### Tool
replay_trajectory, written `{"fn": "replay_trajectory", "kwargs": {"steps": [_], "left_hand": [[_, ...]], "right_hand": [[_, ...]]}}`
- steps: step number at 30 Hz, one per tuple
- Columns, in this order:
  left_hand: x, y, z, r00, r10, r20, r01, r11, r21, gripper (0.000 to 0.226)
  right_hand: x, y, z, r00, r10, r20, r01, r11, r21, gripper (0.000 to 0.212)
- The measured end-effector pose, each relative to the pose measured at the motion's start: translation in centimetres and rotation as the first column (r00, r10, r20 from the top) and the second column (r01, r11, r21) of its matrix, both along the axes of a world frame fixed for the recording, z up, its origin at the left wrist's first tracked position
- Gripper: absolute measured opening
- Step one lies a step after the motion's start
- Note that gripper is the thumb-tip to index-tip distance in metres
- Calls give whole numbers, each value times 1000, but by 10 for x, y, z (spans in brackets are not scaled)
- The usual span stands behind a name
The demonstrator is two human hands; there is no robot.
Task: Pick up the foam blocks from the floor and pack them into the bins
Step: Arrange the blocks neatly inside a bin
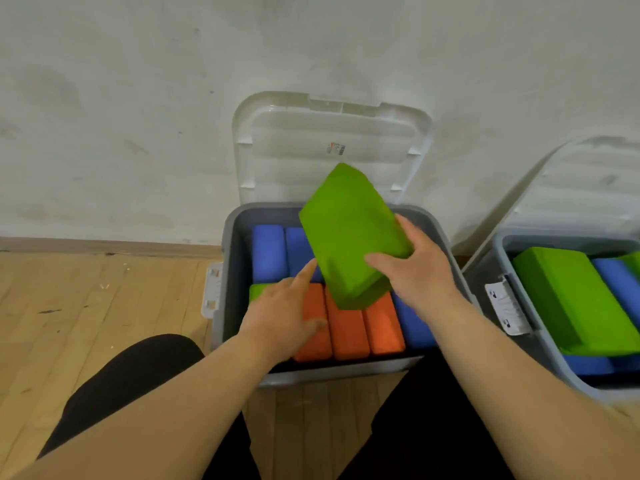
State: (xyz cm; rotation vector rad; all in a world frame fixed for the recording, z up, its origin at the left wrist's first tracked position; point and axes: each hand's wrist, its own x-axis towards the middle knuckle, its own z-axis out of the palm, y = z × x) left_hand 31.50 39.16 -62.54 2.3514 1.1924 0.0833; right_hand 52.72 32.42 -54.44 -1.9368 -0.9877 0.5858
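A big green foam block (349,233) hangs tilted over the grey bin (227,258) in the middle. My right hand (412,268) grips its right edge, thumb on the top face. My left hand (287,313) lies with straight fingers over the packed blocks, its forefinger touching the green block's lower left edge. Inside the bin stand blue blocks (268,252) at the back, three orange blocks (348,327) at the front, a small green one (258,292) at the left and a blue one (414,327) at the right.
The bin's clear lid (329,140) leans open against the white wall. A second grey bin (498,268) at the right holds green blocks (571,299) and blue blocks (614,282), its lid also raised. Wooden floor (97,299) lies to the left; my dark-clad knees flank the bin.
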Motion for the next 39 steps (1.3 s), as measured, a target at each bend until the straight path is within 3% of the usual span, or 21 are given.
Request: {"fn": "replay_trajectory", "kwargs": {"steps": [2,4,7,10,13,17,19,23,25,27,32,36,39], "left_hand": [[13,-2,-12,1000,5,-16,-5,1000,7,95],[23,-2,-29,997,4,-81,-2,1000,19,86],[23,0,-49,969,-22,-246,29,999,24,83],[13,1,-58,927,-43,-373,60,998,35,86],[16,1,-52,910,-47,-412,50,999,-3,87],[25,0,-43,894,-43,-447,35,999,-26,88],[23,0,-43,893,-45,-448,40,999,-19,88],[21,-4,-45,894,-49,-445,60,998,12,88],[20,-4,-47,893,-55,-446,73,997,24,87],[20,-4,-47,892,-63,-447,83,996,25,86],[21,-2,-45,888,-68,-455,84,996,14,87],[19,2,-46,888,-77,-454,98,995,22,88],[20,4,-44,885,-95,-456,114,993,15,89]], "right_hand": [[20,-23,20,953,-88,290,99,995,-21,79],[37,-41,33,886,-204,416,221,975,7,86],[61,-39,25,854,-271,444,304,953,-2,83],[75,-19,0,872,-169,460,297,928,-223,82],[75,-2,-19,914,-44,404,217,893,-394,92],[77,17,-15,908,48,415,149,890,-431,103],[80,15,-11,921,8,389,151,915,-374,104],[83,-5,-16,914,-283,290,288,957,27,89],[79,-10,-23,914,-319,251,303,947,104,83],[72,-13,-37,929,-248,274,244,969,51,86],[65,-16,-45,944,-38,328,126,960,-251,121],[74,-7,-6,893,204,401,23,869,-495,123],[79,18,20,877,286,386,-15,820,-573,121]]}}
